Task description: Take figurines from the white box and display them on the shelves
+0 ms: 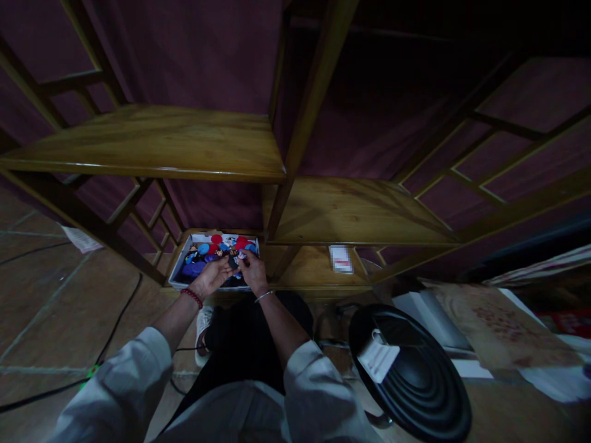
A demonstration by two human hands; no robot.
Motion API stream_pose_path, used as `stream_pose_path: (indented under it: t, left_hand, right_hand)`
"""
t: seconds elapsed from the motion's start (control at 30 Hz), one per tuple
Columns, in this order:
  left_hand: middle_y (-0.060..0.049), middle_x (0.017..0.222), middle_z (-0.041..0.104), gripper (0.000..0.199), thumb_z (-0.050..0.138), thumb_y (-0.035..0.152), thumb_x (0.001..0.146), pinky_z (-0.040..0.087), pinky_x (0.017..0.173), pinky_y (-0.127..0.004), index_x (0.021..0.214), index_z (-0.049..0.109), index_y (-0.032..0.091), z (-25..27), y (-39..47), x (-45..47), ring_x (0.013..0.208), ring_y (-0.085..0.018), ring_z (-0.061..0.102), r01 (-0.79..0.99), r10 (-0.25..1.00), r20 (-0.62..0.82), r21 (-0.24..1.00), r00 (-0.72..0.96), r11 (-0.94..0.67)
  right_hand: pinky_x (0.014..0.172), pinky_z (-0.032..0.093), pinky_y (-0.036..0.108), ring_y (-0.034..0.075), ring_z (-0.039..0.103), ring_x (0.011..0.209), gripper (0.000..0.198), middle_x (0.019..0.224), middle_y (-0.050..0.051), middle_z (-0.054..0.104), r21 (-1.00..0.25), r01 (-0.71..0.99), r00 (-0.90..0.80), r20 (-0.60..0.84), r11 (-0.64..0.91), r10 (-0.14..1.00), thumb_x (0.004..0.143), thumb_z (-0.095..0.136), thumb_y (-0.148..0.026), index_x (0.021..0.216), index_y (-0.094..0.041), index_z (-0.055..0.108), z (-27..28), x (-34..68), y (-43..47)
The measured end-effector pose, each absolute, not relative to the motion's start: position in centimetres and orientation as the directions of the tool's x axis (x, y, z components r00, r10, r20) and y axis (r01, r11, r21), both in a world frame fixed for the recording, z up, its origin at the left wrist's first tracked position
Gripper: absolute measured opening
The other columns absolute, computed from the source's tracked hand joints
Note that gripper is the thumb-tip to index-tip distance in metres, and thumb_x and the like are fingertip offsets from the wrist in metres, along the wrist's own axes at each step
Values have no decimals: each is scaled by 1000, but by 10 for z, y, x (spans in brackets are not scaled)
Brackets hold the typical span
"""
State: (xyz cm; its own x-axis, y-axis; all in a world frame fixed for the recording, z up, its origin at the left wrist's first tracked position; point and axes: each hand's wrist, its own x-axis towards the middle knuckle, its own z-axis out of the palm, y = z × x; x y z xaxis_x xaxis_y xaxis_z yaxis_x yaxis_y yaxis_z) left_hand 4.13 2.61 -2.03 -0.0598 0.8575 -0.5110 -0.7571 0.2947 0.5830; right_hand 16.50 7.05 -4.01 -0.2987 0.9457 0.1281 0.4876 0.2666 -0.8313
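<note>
A shallow white cardboard box [174, 278] stands on the lowest left shelf, filled with small red, blue, dark and multicoloured pieces whose kind I cannot make out. Over its front part, my left hand [213, 277] is turned palm up, its fingers closed on a small dark rounded piece [233, 262]. My right hand [253, 272] meets it from the right, thumb and fingers pinched at the same piece, where a whitish bit shows. The fingers partly hide what is held.
The wooden shelf unit [152, 141] rises in front, with an upper board above the box. A small white packet [340, 259] lies on the low shelf to the right. A black round stool [415, 375] bears a white tagged item [378, 357]. Cables [120, 320] cross the floor.
</note>
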Motion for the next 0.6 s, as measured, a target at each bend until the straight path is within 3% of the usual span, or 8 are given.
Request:
stream_pose_path:
  t: [0.2, 0.6]
  left_hand:
    - [-9, 74, 66, 17, 43, 15, 84, 48, 85, -41, 75, 57, 11, -14, 24, 42, 77, -18, 63, -763, 854, -518, 568, -41, 308]
    - [-7, 72, 65, 15, 47, 16, 83, 46, 86, -41, 74, 58, 13, -17, 24, 38, 76, -17, 62, -779, 844, -536, 537, -18, 325]
  right_hand:
    - [70, 48, 21, 13, 63, 70, 25, 80, -1, 68, -834, 483, -334, 108, 268, 936, 78, 54, -22, 102, -25, 59, -44, 164, 73]
    - [81, 46, 24, 14, 62, 82, 27, 94, 1, 67, -807, 471, -391, 172, 357, 904, 77, 56, -21, 103, -24, 60, -49, 163, 74]
